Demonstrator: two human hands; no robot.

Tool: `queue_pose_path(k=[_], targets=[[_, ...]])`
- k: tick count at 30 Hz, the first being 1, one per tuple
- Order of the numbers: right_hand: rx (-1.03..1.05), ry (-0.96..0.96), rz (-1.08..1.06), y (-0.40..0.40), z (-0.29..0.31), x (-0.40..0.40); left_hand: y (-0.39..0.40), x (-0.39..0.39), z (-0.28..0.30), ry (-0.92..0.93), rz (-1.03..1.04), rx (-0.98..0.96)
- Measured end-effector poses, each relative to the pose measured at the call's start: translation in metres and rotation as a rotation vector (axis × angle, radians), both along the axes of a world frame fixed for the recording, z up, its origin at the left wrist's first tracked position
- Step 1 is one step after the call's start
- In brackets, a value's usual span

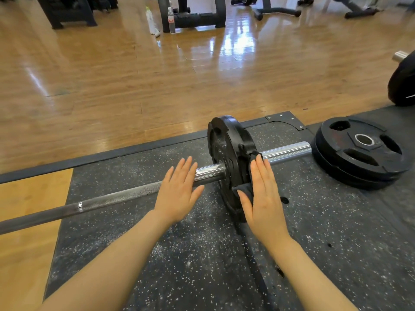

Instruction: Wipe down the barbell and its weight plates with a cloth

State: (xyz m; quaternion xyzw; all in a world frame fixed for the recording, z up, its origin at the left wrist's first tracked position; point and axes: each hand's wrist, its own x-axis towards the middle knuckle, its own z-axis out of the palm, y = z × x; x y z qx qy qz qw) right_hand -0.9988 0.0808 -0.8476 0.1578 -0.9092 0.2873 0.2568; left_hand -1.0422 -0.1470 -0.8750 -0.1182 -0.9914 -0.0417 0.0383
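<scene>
A barbell (112,197) lies across the speckled rubber mat, its chrome sleeve (287,150) pointing right. A black weight plate (224,144) stands upright on the sleeve. My left hand (178,190) rests flat on the bar just left of the plate, fingers straight. With straight fingers, my right hand (261,198) presses a dark grey cloth (243,189) against the plate's right face. Most of the cloth is hidden under the palm.
Two black plates (359,151) lie stacked flat on the mat to the right. Another loaded bar end (402,81) shows at the right edge. Wooden floor lies beyond the mat, with bottles (171,20) and machine frames (193,16) at the back.
</scene>
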Motion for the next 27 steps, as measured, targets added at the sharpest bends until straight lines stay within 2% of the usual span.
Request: queue_pose_path(k=[9,12,15,20,27], targets=[[-0.082,-0.019,-0.069,0.004,-0.034,0.005,-0.012,-0.031,0.002,0.019,-0.007,0.059],[-0.105,0.016,-0.068,-0.002,-0.029,-0.005,-0.013,-0.038,0.000,0.036,0.005,0.057],[-0.065,0.099,-0.016,-0.014,-0.006,-0.035,-0.014,-0.043,-0.002,0.048,0.011,0.042],[0.114,0.188,-0.008,-0.020,0.008,-0.068,-0.014,-0.049,-0.003,0.065,0.033,0.069],[0.057,0.193,-0.037,-0.014,-0.028,-0.049,-0.012,-0.050,-0.007,0.100,0.037,0.055]])
